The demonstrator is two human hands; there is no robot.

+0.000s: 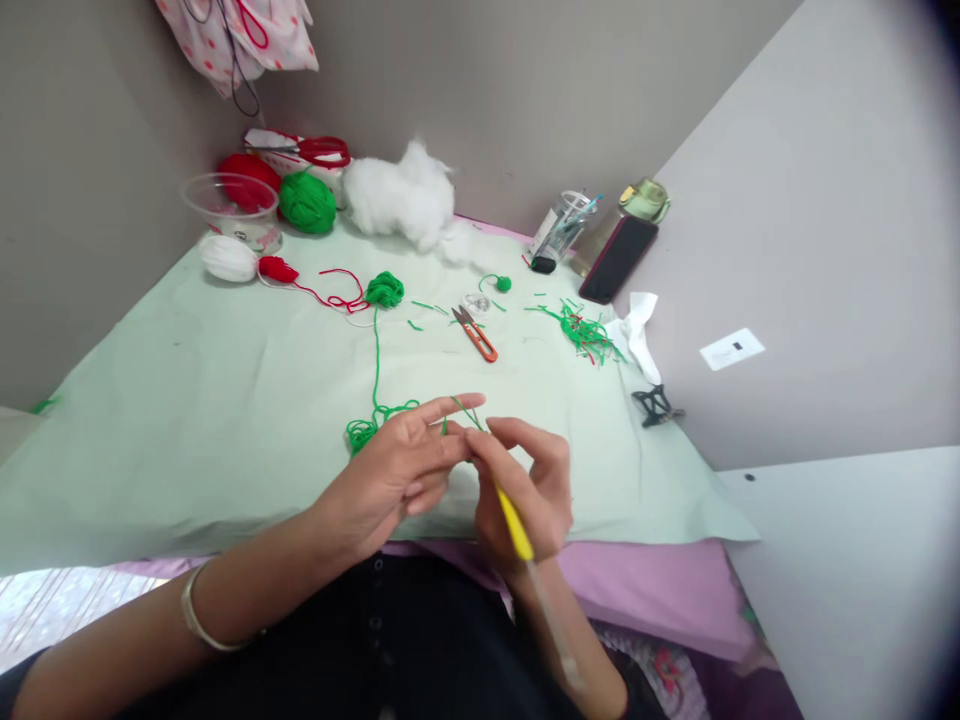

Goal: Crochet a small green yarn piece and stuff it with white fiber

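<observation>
Over the front of the table, my right hand [525,490] grips a crochet hook [516,522] by its yellow handle, the pale end pointing back toward me. My left hand [397,465] is beside it, index finger stretched out with green yarn [466,410] running over it. The left thumb and other fingers pinch close to the hook's tip; the small piece of work there is mostly hidden by the fingers. Loose green yarn [362,436] lies in loops behind my left hand, and a strand leads up to a small green bundle [385,289].
Orange thread snips [475,335] lie mid-table near green scraps [585,333]. White stuffing [401,195], a green yarn ball [307,203], a plastic tub [232,215] and red scissors [322,151] stand at the back. A phone [619,260] leans on a bottle [646,200] at right.
</observation>
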